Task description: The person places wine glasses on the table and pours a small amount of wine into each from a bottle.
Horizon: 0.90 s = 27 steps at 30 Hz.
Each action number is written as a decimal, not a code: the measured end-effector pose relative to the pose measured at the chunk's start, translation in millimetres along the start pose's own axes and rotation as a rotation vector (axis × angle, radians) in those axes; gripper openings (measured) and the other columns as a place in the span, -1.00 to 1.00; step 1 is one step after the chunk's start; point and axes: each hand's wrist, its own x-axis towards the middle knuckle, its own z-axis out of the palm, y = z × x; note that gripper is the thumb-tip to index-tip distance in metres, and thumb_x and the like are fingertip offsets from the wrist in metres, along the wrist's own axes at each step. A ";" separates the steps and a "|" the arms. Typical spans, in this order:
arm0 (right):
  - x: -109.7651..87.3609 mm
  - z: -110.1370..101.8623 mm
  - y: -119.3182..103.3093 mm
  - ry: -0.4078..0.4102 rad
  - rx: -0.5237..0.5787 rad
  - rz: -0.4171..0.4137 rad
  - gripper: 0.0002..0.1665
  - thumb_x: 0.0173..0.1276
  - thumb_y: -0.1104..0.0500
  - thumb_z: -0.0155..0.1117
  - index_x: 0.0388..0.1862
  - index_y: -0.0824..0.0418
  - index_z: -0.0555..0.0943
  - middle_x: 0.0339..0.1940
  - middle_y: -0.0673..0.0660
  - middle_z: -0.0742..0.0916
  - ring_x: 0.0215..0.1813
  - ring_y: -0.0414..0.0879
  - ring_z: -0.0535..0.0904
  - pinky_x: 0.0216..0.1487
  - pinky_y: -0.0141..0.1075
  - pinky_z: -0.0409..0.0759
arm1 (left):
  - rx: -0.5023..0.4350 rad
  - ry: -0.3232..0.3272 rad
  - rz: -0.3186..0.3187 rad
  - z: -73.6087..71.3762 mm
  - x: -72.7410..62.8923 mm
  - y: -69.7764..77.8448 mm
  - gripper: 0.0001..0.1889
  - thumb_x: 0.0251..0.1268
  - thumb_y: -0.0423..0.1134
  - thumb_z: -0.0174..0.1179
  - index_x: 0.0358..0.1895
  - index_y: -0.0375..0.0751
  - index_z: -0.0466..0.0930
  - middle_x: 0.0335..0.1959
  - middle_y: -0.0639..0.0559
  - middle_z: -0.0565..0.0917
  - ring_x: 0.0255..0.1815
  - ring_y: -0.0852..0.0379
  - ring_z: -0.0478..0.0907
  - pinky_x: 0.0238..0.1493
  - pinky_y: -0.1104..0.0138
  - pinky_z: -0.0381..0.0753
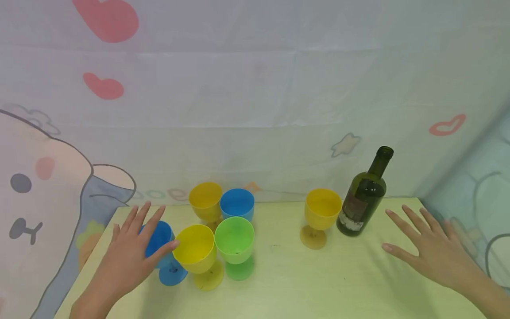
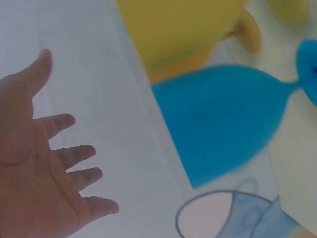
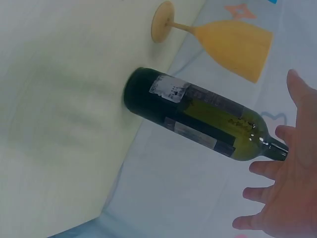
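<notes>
Pale printed cloth [image 1: 247,88] with red hearts hangs behind a light yellow table [image 1: 287,279]. On its right half, toward the far edge, the dark green bottle [image 1: 362,199] stands upright, base down, mouth pointing straight up, its long axis vertical. It has worn labels on its side. Just left of it is the right yellow goblet [image 1: 322,208], also upright, its bowl opening upward.

Right of the bottle, the right hand [image 1: 432,250] hangs spread wide, thumb and fingers apart, holding nothing and clear of the glass.

At the left, the near blue goblet [image 1: 162,234] stands with its stem vertical and mouth up, partly covered in the head view by the left hand [image 1: 133,252]. That hand is spread wide too, its grasp empty; the left wrist view shows it apart from the blue bowl. Just right of this goblet stand the near yellow goblet [image 1: 195,248] and the green goblet [image 1: 235,239], with the far yellow goblet [image 1: 205,201] and far blue goblet [image 1: 237,203] beyond, all upright.
</notes>
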 end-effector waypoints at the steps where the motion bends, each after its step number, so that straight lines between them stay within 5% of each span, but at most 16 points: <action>1: 0.4 -0.1 -0.1 0.005 0.010 -0.004 -0.06 0.22 -0.23 0.14 0.47 -0.15 -0.08 0.38 0.36 0.17 0.38 0.37 -0.15 0.10 0.42 -0.31 | -0.015 -0.011 0.003 -0.4 0.9 4.5 -0.17 0.19 0.22 0.05 0.41 -0.16 0.01 0.40 -0.33 -0.07 0.39 -0.31 -0.25 0.13 -0.34 -0.27; 6: 2.5 0.5 -0.3 0.028 0.057 -0.014 -0.09 0.24 -0.17 0.15 0.46 -0.08 -0.03 0.33 0.41 0.23 0.32 0.42 0.00 0.08 0.43 -0.15 | -0.100 -0.003 0.040 1.5 4.5 32.0 -0.17 0.15 0.17 0.13 0.39 -0.19 0.07 0.39 -0.31 0.01 0.37 -0.31 -0.14 0.16 -0.30 -0.11; 13: 4.2 2.8 1.6 0.041 0.105 -0.017 -0.09 0.24 -0.11 0.20 0.46 -0.03 -0.01 0.27 0.47 0.29 0.16 0.48 0.19 -0.08 0.36 0.11 | -0.204 0.028 0.068 11.2 17.3 71.4 -0.22 0.14 0.06 0.20 0.39 -0.08 0.10 0.40 -0.19 0.02 0.33 -0.28 0.06 -0.02 -0.13 0.39; 27: 2.0 8.0 -0.1 0.076 0.109 -0.077 -0.12 0.15 -0.05 0.31 0.40 0.05 0.16 0.17 0.46 0.40 0.06 0.42 0.34 -0.21 0.33 0.28 | -0.375 -0.035 0.240 52.3 63.4 147.8 -0.26 0.15 0.02 0.21 0.36 -0.18 0.15 0.36 -0.19 0.16 0.33 -0.13 0.13 0.16 0.00 0.30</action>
